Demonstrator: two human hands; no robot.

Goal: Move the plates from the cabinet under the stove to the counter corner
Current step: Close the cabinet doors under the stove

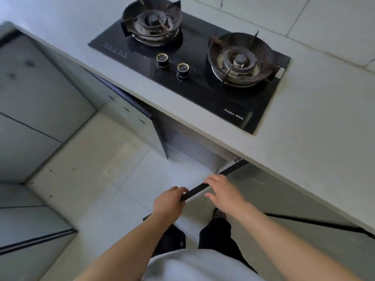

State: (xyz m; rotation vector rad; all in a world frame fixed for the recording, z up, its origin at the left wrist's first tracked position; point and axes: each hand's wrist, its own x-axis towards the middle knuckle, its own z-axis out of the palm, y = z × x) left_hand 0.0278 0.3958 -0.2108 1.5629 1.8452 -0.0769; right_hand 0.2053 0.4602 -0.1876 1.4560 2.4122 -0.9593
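A black two-burner gas stove is set into the pale counter. Below it the cabinet stands open, and its dark inside shows no plates from this angle. The right cabinet door is swung out toward me, with a black top edge. My left hand grips the free end of that edge. My right hand rests flat on the door's top edge with fingers spread. The left cabinet door is also swung open.
Pale floor tiles lie in front of the cabinet. Grey cabinet fronts run along the left side. My feet stand close to the open right door. The tiled wall rises behind the stove.
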